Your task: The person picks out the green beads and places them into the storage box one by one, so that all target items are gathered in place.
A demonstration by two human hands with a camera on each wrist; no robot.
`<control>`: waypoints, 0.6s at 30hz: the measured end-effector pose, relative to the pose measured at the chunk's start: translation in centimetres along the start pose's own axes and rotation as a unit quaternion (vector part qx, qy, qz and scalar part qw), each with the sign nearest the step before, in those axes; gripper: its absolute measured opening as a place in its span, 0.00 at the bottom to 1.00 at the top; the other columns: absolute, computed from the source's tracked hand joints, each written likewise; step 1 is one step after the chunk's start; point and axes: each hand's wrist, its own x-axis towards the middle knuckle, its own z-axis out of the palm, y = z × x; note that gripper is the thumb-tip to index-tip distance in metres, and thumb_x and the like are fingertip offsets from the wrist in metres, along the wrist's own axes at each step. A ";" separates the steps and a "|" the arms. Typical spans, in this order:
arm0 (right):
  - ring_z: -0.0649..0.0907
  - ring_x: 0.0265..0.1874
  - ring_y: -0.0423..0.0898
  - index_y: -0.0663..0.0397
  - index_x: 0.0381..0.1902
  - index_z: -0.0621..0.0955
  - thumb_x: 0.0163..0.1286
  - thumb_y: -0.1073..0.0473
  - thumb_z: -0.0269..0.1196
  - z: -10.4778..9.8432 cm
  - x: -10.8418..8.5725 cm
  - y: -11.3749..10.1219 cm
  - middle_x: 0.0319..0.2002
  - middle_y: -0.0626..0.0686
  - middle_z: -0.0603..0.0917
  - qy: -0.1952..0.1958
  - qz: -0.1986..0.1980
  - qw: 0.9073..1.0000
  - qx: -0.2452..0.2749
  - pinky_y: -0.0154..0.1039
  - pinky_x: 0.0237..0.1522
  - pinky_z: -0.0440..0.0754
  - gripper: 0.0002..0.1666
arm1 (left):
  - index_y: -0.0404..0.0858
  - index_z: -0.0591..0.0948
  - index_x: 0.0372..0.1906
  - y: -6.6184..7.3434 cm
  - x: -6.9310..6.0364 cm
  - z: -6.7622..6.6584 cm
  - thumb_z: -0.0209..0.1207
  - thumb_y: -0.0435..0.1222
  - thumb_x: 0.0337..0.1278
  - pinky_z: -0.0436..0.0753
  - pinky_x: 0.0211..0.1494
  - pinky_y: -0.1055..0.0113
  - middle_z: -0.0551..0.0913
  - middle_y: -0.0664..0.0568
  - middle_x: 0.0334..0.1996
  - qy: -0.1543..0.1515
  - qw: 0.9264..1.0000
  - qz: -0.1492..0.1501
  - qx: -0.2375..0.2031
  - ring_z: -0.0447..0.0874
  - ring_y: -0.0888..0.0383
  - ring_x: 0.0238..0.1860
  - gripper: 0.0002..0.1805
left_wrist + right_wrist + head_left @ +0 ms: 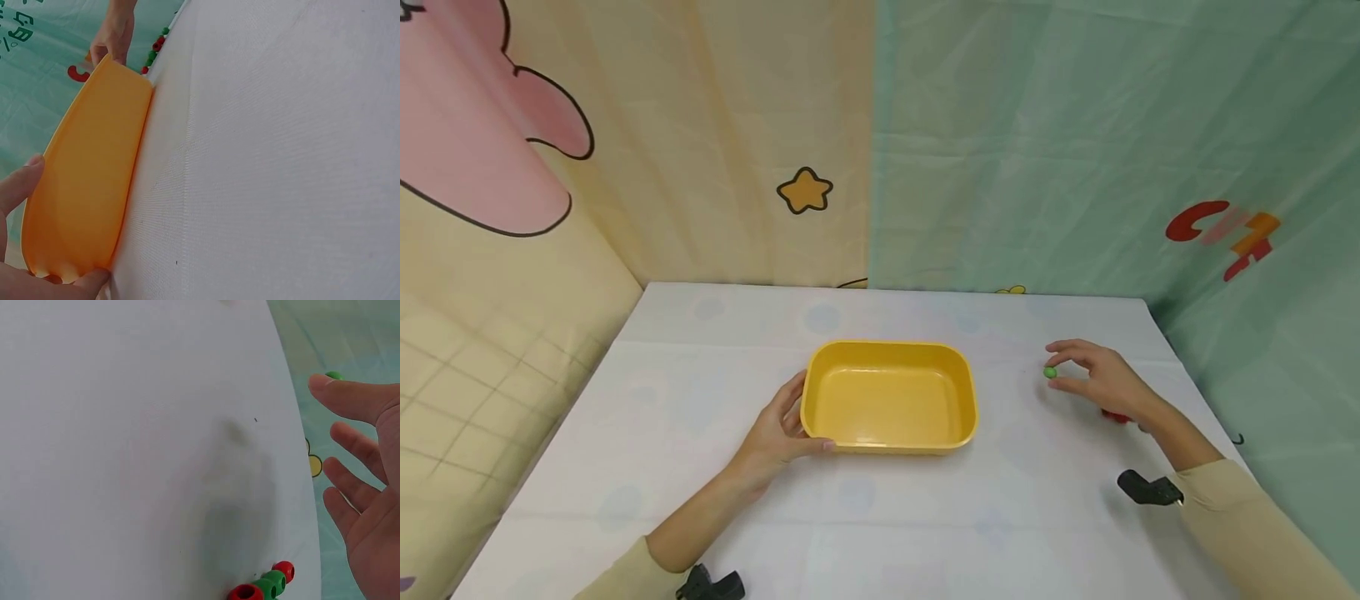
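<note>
While the right hand (1097,379) pinches 1 green bead (1050,372) right of the yellow tray (890,396), other fingers loosely spread, left hand (781,437) grips the tray's left end; loosened pinch could drop the bead, dipping wrist could scatter the bead row (267,587) beneath.

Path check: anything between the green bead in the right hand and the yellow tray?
Nothing visible. The right hand pinches the green bead to the right of the yellow tray; the other beads lie farther right, off that path.
</note>
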 end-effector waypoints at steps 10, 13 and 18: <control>0.80 0.59 0.61 0.62 0.53 0.86 0.66 0.63 0.74 0.4 2.7 -1.7 0.54 0.58 0.85 -0.040 0.006 0.999 0.024 0.64 0.64 0.76 0.18 | 0.42 0.51 0.84 0.0 0.1 0.0 0.78 0.23 0.43 0.73 0.70 0.62 0.51 0.49 0.82 0.003 1.000 -0.003 0.010 0.57 0.46 0.78 0.64; 0.81 0.57 0.59 0.62 0.53 0.86 0.67 0.62 0.73 0.5 3.6 -2.5 0.53 0.56 0.86 -0.055 0.003 0.998 0.026 0.62 0.64 0.77 0.18 | 0.42 0.51 0.84 -0.1 0.1 0.0 0.78 0.23 0.44 0.73 0.70 0.62 0.51 0.49 0.82 0.001 1.000 -0.001 0.009 0.57 0.46 0.78 0.64; 0.84 0.50 0.56 0.61 0.51 0.87 0.67 0.61 0.74 0.7 5.0 -3.6 0.47 0.52 0.88 -0.071 -0.022 0.997 0.033 0.58 0.59 0.82 0.16 | 0.42 0.52 0.84 -0.1 0.1 0.1 0.79 0.24 0.44 0.73 0.70 0.63 0.50 0.48 0.82 0.003 1.000 0.001 0.022 0.57 0.45 0.78 0.64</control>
